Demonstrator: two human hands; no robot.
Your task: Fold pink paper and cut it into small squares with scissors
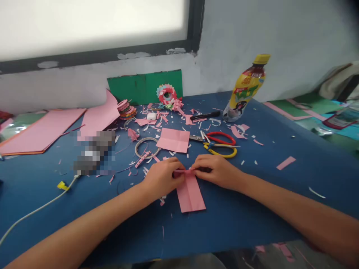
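Pinching one pink strip [191,196] at its far end, above the near half of the table [241,220], we list: left hand [165,175], closed on it; right hand [215,170], likewise, just beside. Beyond: creased sheet [174,140], scissors [209,147], roll [137,149], pen [206,115], bottle [246,87].

Bright white, dark-framed window [92,22] blazing at upper left, washed clean out! Lower down, the matte blue counter [252,224] lies dim; pixel blocks mask a grey object [94,153] left of centre; right edge soft, upper-right corner blackened.
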